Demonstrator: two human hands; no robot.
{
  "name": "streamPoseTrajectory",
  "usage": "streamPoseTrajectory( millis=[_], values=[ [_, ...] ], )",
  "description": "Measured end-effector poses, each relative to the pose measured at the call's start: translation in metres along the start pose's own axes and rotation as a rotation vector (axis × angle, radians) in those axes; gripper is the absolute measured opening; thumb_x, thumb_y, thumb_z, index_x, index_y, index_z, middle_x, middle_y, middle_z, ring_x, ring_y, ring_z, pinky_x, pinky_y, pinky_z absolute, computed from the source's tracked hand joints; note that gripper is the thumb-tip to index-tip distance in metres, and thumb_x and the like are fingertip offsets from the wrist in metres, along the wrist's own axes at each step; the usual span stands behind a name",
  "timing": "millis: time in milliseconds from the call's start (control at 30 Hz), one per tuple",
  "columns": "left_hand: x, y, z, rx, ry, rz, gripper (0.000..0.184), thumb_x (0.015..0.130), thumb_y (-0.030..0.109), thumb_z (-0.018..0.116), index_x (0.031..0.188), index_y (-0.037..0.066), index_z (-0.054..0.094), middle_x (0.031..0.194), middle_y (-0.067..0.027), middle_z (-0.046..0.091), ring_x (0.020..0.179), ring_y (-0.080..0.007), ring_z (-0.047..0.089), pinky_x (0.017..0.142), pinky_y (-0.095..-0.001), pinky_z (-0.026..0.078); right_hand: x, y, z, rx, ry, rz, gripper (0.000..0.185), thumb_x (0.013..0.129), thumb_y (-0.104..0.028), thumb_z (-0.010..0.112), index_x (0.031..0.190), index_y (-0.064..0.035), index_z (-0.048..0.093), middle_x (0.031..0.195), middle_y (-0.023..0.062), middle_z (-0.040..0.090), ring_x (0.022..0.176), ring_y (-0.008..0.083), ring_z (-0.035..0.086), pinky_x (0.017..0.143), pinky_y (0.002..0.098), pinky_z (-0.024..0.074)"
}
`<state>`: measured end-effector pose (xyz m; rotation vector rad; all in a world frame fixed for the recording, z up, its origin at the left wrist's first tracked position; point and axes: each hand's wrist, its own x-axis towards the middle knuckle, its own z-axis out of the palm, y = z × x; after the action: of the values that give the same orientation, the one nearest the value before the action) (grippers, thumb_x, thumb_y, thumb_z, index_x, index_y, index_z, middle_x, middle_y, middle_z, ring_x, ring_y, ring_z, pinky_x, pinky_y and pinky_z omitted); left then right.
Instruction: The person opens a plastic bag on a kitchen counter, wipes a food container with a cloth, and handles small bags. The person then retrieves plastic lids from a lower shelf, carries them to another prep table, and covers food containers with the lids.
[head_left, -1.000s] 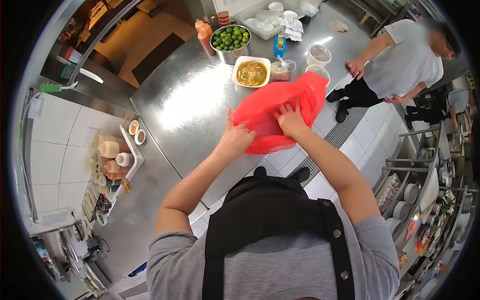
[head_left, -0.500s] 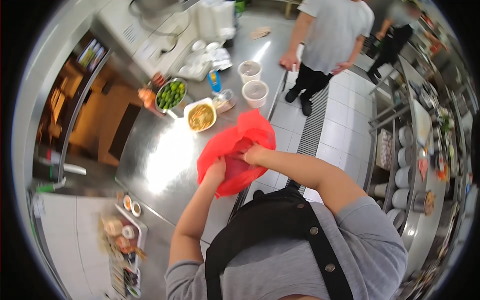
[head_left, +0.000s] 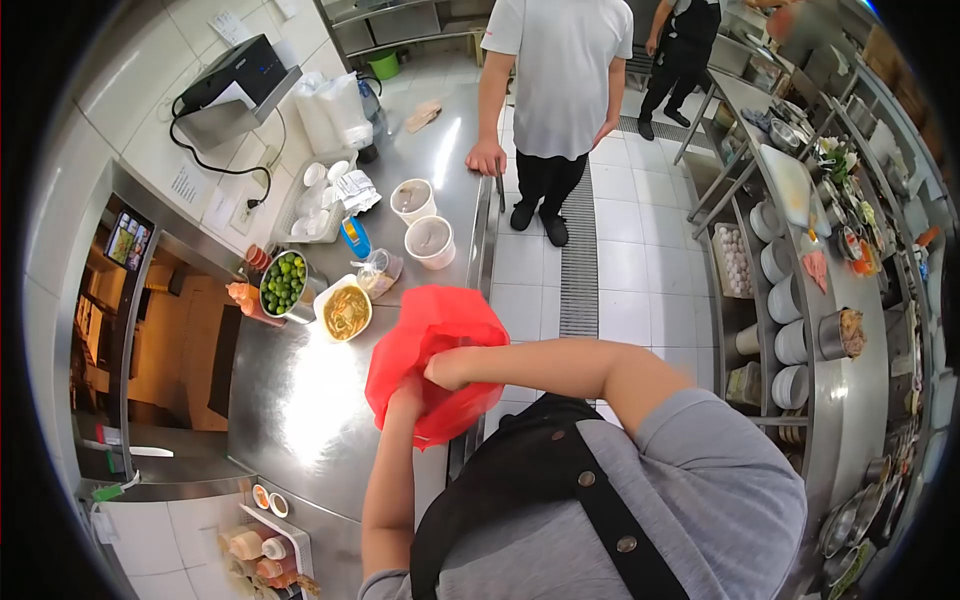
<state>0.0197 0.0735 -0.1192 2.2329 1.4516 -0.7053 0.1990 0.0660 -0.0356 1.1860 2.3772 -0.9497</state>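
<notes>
A red plastic bag (head_left: 432, 312) stands with its mouth open at the counter's near edge. Both hands reach into it. My left hand (head_left: 407, 392) goes in on the near left side, and my right hand (head_left: 448, 368) enters from the right, close beside it. The bag hides the fingers of both, so whatever they touch inside is out of sight. Just past the bag sit a white bowl of noodle soup (head_left: 347, 312), a small clear bag of food (head_left: 379, 272) and two lidded tubs (head_left: 430, 243).
A metal pot of green limes (head_left: 284, 283), an orange bottle (head_left: 250, 300) and a blue packet (head_left: 355, 238) stand on the steel counter (head_left: 290, 400). A co-worker in a white shirt (head_left: 560, 80) stands at its far right side. Shelves with stacked bowls (head_left: 788, 340) line the right.
My view has shifted, so the counter things appear further left and lower. Both hands have pushed deeper into the red bag and come closer together.
</notes>
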Motion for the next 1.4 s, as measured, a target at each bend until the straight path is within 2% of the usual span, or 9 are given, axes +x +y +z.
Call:
streamPoseTrajectory(
  millis=[100,167,333,433,533,700,933,1200,1400],
  values=[
    [0.016,0.006,0.029,-0.056,0.276,0.083,0.088,0.071,0.009,0.071,0.143,0.005,0.022,0.128,-0.0194,0.053,0.116,-0.0346,0.053,0.095,-0.0399,0.047,0.02,0.025,0.038,0.023,0.424,0.017,0.036,0.075,-0.006,0.061,0.111,-0.0046,0.063,0.114,0.016,0.061,0.109,0.0357,0.057,0.088,0.0455,0.047],
    [-0.009,0.033,-0.013,-0.228,0.031,-0.084,0.095,0.071,0.01,0.071,0.146,0.007,0.013,0.131,-0.0203,0.049,0.117,-0.0348,0.051,0.097,-0.0396,0.046,0.022,0.042,0.045,-0.028,0.585,0.029,0.04,0.075,-0.008,0.062,0.115,-0.0058,0.061,0.115,0.0162,0.06,0.111,0.0345,0.056,0.089,0.0441,0.0467],
    [-0.016,0.038,-0.019,-0.266,0.022,-0.118,0.109,0.07,0.016,0.072,0.148,0.009,-0.004,0.145,-0.0243,0.025,0.128,-0.0347,0.039,0.103,-0.0394,0.039,-0.04,0.04,-0.013,0.006,-0.022,0.011,0.045,0.076,-0.017,0.067,0.12,-0.0067,0.058,0.117,0.0157,0.059,0.117,0.0305,0.052,0.094,0.04,0.0441],
    [-0.018,0.035,-0.025,-0.282,0.039,-0.164,0.11,0.069,0.016,0.073,0.148,0.01,-0.004,0.146,-0.0243,0.022,0.129,-0.0354,0.036,0.104,-0.0398,0.037,-0.079,0.063,-0.001,0.343,0.218,-0.454,0.043,0.078,-0.024,0.069,0.117,-0.0061,0.06,0.113,0.0157,0.061,0.114,0.0314,0.054,0.095,0.0393,0.0434],
    [-0.018,0.031,-0.026,-0.277,0.08,-0.24,0.112,0.068,0.017,0.073,0.148,0.01,-0.005,0.147,-0.0243,0.02,0.13,-0.036,0.034,0.105,-0.0402,0.036,-0.128,0.1,0.006,0.536,0.275,-0.538,0.045,0.078,-0.033,0.071,0.113,-0.0068,0.063,0.115,0.0155,0.062,0.107,0.0315,0.058,0.093,0.0395,0.045],
    [-0.014,0.034,-0.029,-0.274,0.11,-0.34,0.114,0.067,0.018,0.074,0.148,0.011,-0.006,0.148,-0.0243,0.015,0.132,-0.0371,0.03,0.106,-0.0409,0.034,-0.219,0.187,0.019,0.725,0.268,-0.133,0.044,0.081,-0.033,0.068,0.118,-0.0093,0.061,0.122,0.0134,0.059,0.114,0.0325,0.054,0.099,0.0363,0.0406],
    [0.005,0.053,-0.043,-0.272,0.112,-0.411,0.118,0.065,0.02,0.076,0.148,0.012,-0.007,0.149,-0.0243,0.009,0.134,-0.0387,0.025,0.108,-0.042,0.031,-0.273,0.274,0.094,0.214,0.105,0.535,0.051,0.082,-0.038,0.066,0.125,-0.0142,0.055,0.129,0.0121,0.054,0.121,0.0306,0.05,0.099,0.067,0.0297],
    [0.03,0.069,-0.062,-0.284,0.121,-0.433,0.121,0.063,0.021,0.078,0.149,0.014,-0.009,0.15,-0.0243,0.002,0.137,-0.0404,0.018,0.11,-0.0431,0.028,-0.26,0.277,0.116,0.398,-0.096,0.375,0.052,0.084,-0.037,0.065,0.129,-0.0137,0.052,0.131,0.0129,0.052,0.123,0.0329,0.048,0.102,0.0666,0.0261],
    [0.038,0.069,-0.064,-0.311,0.166,-0.461,0.124,0.062,0.023,0.079,0.149,0.015,-0.01,0.152,-0.0243,-0.003,0.139,-0.0417,0.014,0.111,-0.044,0.026,-0.219,0.279,0.066,0.293,0.029,0.34,0.044,0.08,-0.031,0.069,0.116,-0.0084,0.058,0.114,0.0138,0.061,0.111,0.0318,0.057,0.094,0.0592,0.0376]
  ],
)
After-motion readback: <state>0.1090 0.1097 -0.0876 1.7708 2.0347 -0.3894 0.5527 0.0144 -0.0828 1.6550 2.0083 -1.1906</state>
